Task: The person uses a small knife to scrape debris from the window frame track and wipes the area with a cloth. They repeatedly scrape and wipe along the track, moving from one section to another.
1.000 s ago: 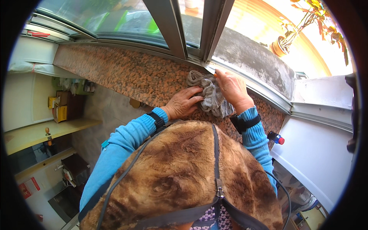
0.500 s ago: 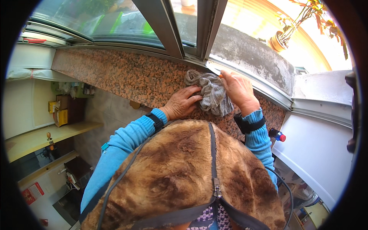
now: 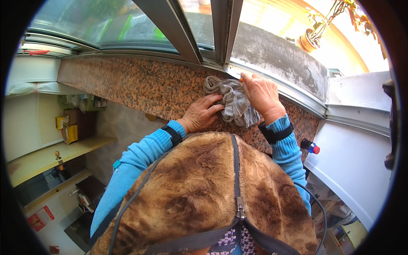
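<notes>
Nearest you: brown plush garment. Past it, your left hand lies palm down on the speckled sill, fingers loosely spread, tips at the left edge of the grey cloth. Cloth sits bunched on the sill, between your hands. Your right hand pinches the orange-handled tool, just beyond the cloth, pointed at the window track; can't tell if its tip touches. Step in hand, my read: working the tool at the track by the frame. Next move calls for a firm pinch and a low tip angle. Beyond: concrete ledge, potted plant.
</notes>
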`<state>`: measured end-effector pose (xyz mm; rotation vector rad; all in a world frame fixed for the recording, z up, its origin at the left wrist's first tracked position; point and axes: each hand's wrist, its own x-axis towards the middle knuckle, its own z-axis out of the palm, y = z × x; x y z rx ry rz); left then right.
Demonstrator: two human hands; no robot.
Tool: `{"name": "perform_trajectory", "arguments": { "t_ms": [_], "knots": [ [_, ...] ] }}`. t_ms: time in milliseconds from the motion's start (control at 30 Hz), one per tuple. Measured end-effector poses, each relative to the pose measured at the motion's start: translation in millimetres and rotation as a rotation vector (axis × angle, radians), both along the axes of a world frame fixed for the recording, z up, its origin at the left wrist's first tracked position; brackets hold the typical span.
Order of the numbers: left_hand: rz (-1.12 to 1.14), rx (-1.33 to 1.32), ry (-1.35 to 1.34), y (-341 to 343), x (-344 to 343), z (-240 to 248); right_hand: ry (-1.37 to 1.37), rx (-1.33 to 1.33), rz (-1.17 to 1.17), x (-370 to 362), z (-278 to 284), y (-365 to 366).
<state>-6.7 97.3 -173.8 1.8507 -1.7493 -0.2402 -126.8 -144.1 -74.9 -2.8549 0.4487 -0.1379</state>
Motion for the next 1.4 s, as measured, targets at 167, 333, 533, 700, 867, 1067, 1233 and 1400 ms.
{"name": "perform_trajectory", "arguments": {
  "t_ms": [167, 333, 533, 700, 867, 1067, 1233, 1400],
  "knots": [
    [-0.009, -0.012, -0.006, 0, 0, 0, 0.041, 0.010, -0.054, -3, 0, 0],
    [-0.005, -0.016, -0.025, -1, -1, -2, 0.020, -0.003, -0.009, -2, -6, -3],
    [-0.010, -0.029, -0.020, -2, 0, -5, -0.049, 0.102, -0.015, -1, -15, -5],
    [-0.013, -0.012, -0.044, -1, 0, -6, -0.038, 0.119, -0.026, 1, -25, 0],
    [-0.012, 0.003, -0.044, 0, 0, -5, -0.031, 0.131, -0.039, -2, -29, 3],
    [-0.011, -0.018, -0.042, -2, 0, -7, -0.017, 0.151, -0.086, -8, -21, 4],
    [-0.010, -0.020, -0.042, -1, 0, -8, -0.016, 0.135, -0.016, -7, -20, 6],
    [-0.011, -0.009, -0.046, -2, 1, -7, -0.055, 0.149, -0.076, -8, -22, 2]
  ]
}}
